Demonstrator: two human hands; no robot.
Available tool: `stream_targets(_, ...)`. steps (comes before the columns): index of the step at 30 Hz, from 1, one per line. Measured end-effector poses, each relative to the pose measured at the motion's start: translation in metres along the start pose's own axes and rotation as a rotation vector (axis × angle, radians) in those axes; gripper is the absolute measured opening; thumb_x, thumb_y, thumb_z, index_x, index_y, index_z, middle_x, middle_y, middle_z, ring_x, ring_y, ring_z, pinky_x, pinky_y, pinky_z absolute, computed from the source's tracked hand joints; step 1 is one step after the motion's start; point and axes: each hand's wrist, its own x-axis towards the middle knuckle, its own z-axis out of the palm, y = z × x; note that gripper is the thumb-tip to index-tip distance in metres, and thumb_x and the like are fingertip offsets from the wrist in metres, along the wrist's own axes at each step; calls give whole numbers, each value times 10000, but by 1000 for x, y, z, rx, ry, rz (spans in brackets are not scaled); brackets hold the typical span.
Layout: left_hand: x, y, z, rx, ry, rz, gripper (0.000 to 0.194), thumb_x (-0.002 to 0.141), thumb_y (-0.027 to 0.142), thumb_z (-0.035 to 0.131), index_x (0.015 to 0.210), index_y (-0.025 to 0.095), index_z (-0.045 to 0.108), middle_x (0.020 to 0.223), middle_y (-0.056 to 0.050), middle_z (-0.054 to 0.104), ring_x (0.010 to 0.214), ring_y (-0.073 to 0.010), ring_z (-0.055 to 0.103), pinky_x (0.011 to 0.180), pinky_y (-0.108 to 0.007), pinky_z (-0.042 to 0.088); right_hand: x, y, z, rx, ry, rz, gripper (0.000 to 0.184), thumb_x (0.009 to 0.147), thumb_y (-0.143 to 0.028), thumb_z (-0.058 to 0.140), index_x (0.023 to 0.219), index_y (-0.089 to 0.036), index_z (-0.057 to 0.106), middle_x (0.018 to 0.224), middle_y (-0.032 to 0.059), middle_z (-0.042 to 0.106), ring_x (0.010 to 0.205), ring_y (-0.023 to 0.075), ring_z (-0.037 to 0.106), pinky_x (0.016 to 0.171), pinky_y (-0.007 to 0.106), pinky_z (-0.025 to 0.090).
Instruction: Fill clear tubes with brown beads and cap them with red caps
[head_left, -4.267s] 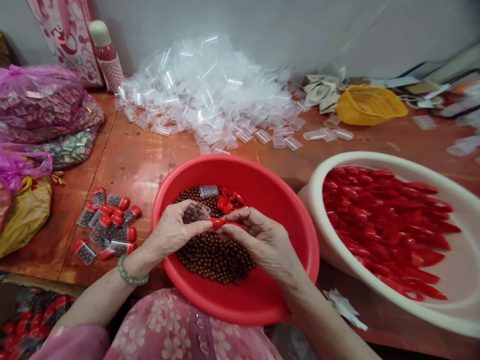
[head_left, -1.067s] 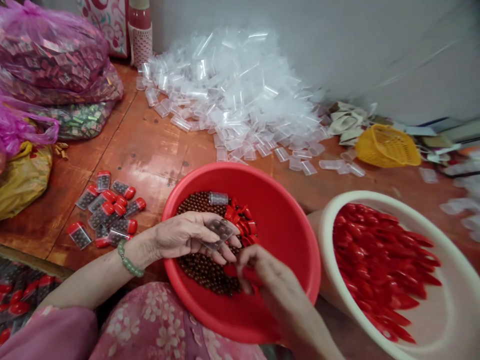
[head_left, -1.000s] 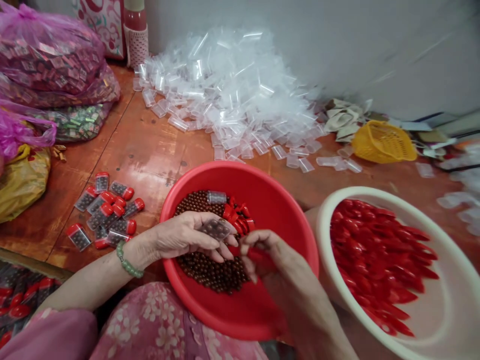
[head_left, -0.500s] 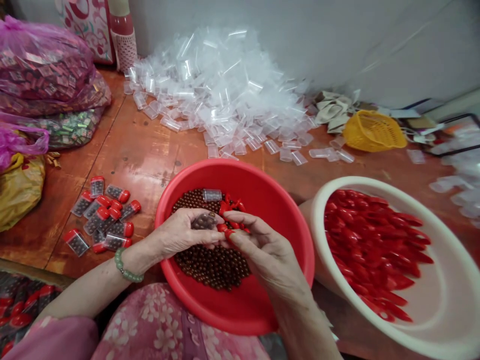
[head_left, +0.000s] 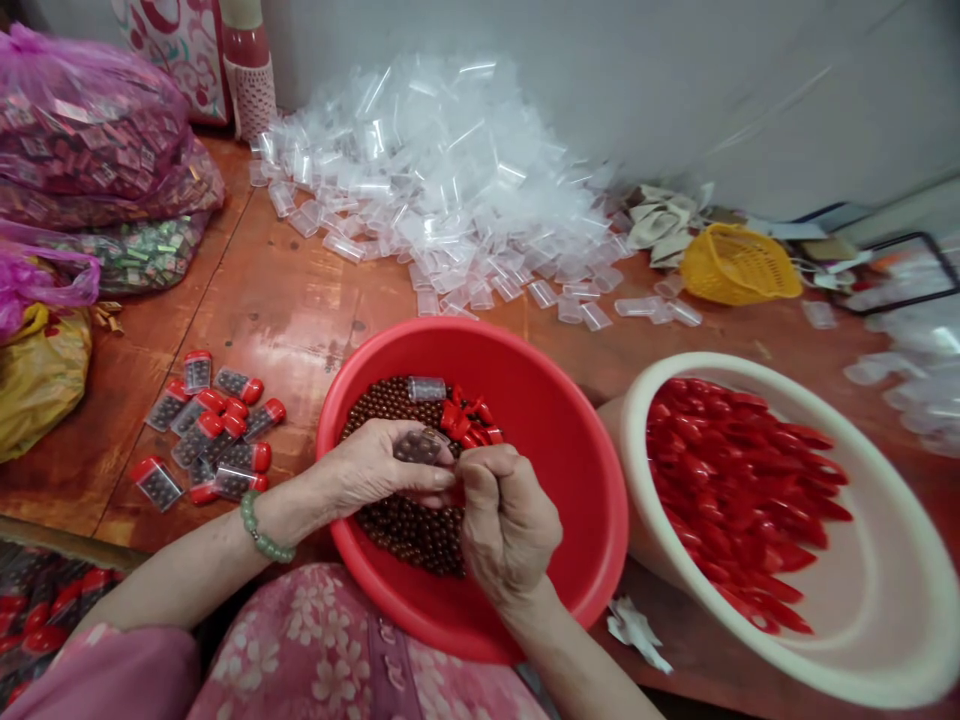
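Container [head_left: 417, 447] above basin [head_left: 566, 470] | left hand [head_left: 367, 460] grips it, right hand [head_left: 510, 520] fisted | I judge capped ones [head_left: 201, 438] leftward done, tubes [head_left: 442, 190] behind remaining

Grey wall [head_left: 675, 70], crossed at upper right by a pale diagonal streak [head_left: 780, 108], rising behind a reddish-brown wooden tabletop [head_left: 292, 320]. A dark seam [head_left: 217, 265] divides it at left; reflected light forms a whitish sheen [head_left: 330, 285] on the scuffed surface.
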Motion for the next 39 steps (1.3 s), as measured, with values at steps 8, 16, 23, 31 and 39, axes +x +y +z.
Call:
stream_targets(8, 1, -3, 0, 65, 18, -31, 539, 473, 487, 861, 700, 127, 529, 597, 61, 543, 558, -65, 551, 611, -229, 484, 3, 4, 4, -83, 72, -304, 95, 952, -207, 426, 915, -265, 491, 724, 5, 512, 640, 167, 496, 609, 329, 426)
stream_targets(16, 3, -5, -1, 3, 32, -4, 508, 470, 375, 890, 708, 126, 516, 605, 80, 500, 551, -34, 466, 572, -194, 399, 4, 5, 10, -48, 107, -394, 134, 973, -262, 399, 882, -239, 495, 752, 1, 483, 659, 154, 508, 590, 316, 444)
stream_targets(23, 5, -2, 0, -27, 75, 31, 527, 421, 345, 903, 793, 97, 626, 653, 47, 578, 608, -56, 518, 624, -213, 418, 8, 5, 15, -57, 115, -434, 117, 981, -259, 409, 898, -225, 483, 763, -4, 475, 680, 145, 504, 601, 299, 455)
stream_targets(31, 5, 0, -1, -31, 15, 20, 400, 483, 291, 879, 713, 95, 616, 625, 48, 578, 578, -54, 526, 609, -214, 438, 8, 14, 11, -150, 126, -331, 279, 959, -424, 406, 1132, -224, 499, 967, 75, 538, 945, 238, 542, 806, 425, 476)
stream_targets(39, 5, 0, 0, -13, -13, -64, 415, 539, 361, 862, 754, 96, 626, 670, 26, 612, 610, -71, 572, 637, -229, 476, 8, 17, 5, -50, 96, -224, 188, 923, -372, 531, 1021, -220, 582, 748, 1, 568, 631, 139, 536, 577, 274, 449)
